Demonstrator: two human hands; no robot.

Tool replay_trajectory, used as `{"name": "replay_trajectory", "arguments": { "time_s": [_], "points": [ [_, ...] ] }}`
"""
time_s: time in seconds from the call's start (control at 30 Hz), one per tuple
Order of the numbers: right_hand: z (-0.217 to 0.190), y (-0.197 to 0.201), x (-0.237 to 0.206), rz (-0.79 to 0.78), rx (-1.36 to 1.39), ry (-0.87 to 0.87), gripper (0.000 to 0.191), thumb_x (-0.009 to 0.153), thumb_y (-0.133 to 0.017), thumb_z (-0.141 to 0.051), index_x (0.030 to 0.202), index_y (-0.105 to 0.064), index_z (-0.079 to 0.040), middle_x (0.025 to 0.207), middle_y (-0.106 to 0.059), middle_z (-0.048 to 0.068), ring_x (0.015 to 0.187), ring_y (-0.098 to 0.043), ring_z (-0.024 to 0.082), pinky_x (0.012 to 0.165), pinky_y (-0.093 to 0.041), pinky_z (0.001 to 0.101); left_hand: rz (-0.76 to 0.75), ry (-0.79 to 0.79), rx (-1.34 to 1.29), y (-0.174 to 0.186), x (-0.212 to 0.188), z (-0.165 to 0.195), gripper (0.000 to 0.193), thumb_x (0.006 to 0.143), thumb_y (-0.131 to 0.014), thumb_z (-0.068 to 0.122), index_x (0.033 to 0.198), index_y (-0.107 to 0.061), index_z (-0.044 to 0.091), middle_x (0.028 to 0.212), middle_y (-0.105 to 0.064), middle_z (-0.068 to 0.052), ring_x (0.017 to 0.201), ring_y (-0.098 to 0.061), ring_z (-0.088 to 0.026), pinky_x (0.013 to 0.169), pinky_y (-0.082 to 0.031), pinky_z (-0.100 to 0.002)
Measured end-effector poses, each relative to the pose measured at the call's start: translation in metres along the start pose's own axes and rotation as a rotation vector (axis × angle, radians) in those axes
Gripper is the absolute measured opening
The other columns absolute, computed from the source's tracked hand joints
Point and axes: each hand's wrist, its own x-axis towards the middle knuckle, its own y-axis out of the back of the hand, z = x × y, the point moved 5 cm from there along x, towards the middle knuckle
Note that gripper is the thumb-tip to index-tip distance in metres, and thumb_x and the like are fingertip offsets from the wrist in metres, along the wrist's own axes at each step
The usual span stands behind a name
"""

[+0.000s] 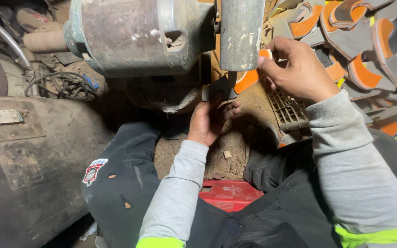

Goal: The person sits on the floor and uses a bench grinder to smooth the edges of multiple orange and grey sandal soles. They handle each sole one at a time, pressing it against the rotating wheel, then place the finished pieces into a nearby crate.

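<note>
Head view: grey-and-orange sole piece (246, 80), flat, curved.

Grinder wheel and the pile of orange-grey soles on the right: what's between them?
In the head view, the right hand pressing an orange-grey sole to the wheel, beside the pile.

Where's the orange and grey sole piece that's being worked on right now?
In the head view the orange and grey sole piece sits just right of centre, held between the left hand and right hand, pressed against the grinder drum.
</note>
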Motion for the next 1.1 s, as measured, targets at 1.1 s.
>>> {"name": "replay_trajectory", "arguments": {
  "time_s": [1.1],
  "points": [
    [0.015, -0.074, -0.035, -0.37, 0.258, -0.175, 0.02, 0.093, -0.066, -0.019, 0.1, -0.069, -0.001, 0.075, -0.074, 0.005, 0.065, -0.074, 0.011, 0.058, -0.061, 0.0284, 0.204, -0.204, 0.288, 0.003, -0.037, 0.084, 0.018, 0.094, -0.071, 0.013, 0.101, -0.066, -0.003, 0.101, -0.074, -0.015, 0.09, -0.071, -0.025, 0.079, -0.058, -0.041]
  ]
}}
